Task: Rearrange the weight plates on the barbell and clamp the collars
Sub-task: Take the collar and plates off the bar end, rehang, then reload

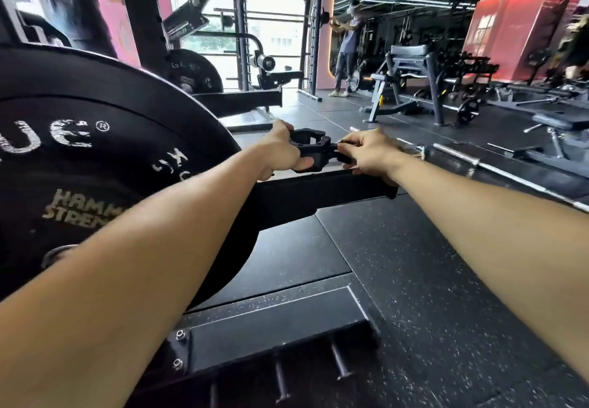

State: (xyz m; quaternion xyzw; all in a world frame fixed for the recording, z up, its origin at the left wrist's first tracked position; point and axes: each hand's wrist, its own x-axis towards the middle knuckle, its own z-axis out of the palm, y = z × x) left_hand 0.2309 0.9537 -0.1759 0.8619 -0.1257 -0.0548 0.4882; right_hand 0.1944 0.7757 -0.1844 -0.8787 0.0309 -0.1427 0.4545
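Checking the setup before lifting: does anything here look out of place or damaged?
Nothing looks damaged. The collar is held by the left hand and right hand, not on a bar. A barbell lies on the floor.

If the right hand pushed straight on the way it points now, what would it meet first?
The right hand points leftward at the black collar, which it already pinches by the lever; beyond that comes the left hand gripping the collar's other side. Depth is hard to judge.
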